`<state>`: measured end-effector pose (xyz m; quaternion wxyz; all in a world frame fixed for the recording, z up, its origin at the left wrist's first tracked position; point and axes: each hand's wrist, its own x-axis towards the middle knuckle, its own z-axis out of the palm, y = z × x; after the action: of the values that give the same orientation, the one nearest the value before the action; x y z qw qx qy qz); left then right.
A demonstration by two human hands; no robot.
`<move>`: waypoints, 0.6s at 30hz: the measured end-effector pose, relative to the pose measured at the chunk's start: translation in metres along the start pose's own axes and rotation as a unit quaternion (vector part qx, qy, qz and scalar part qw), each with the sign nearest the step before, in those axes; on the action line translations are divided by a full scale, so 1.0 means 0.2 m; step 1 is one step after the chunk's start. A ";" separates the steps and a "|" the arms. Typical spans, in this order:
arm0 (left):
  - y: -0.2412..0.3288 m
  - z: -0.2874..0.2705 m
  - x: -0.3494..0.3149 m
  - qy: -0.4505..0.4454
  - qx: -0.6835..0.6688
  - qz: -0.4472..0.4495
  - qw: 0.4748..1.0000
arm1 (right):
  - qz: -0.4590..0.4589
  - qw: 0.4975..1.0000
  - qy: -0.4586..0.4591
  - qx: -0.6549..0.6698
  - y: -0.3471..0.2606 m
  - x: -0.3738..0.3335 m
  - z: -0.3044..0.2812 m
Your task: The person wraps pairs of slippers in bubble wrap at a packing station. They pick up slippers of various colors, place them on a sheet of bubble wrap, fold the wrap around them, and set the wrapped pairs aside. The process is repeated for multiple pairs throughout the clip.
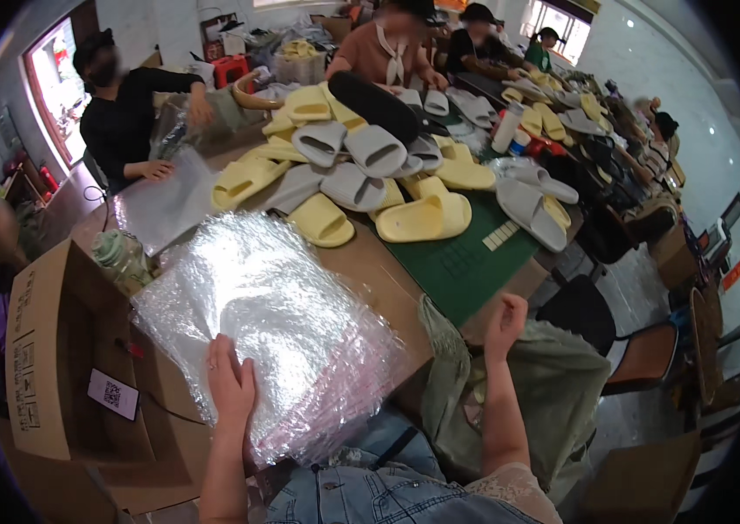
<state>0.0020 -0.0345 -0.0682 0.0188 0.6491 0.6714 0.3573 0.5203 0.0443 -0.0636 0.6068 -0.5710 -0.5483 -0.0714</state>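
Note:
A thick stack of clear, shiny plastic bags (pixel 300 306) with pinkish edges lies on the table in front of me. My left hand (pixel 230 380) rests on its near side, fingers stretched out over the plastic. To the right, my right hand (pixel 504 327) is raised above a green-grey woven sack (pixel 553 375), its fingers curled in and nothing visible in them. Beyond the bags is a heap of yellow slippers (pixel 427 217) and grey slippers (pixel 357 185). One black slipper (pixel 374 105) tops the heap. A green mat (pixel 466 271) shows under its right side.
An open cardboard box (pixel 42 349) stands at my left with a printed code card (pixel 113 394) on it. Behind it is a pale green bottle (pixel 121 260). A person in black (pixel 125 122) sits far left, others along the far table. A chair (pixel 641 356) stands right.

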 end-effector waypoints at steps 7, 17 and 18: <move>0.00 -0.01 -0.02 0.010 -0.018 -0.027 0.999 | 0.017 0.974 -0.137 -0.180 -0.07 0.41 0.76; -0.02 0.00 -0.02 0.019 -0.016 -0.013 1.000 | 0.200 0.951 -0.059 -0.227 0.29 0.49 0.94; -0.01 -0.01 -0.01 0.020 -0.030 -0.009 0.999 | 0.160 0.968 -0.010 -0.192 0.31 0.49 0.86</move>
<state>0.0003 -0.0371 -0.0682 0.0276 0.6350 0.6663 0.3900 0.5012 0.2507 -0.0725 0.4841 -0.7576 -0.4318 -0.0720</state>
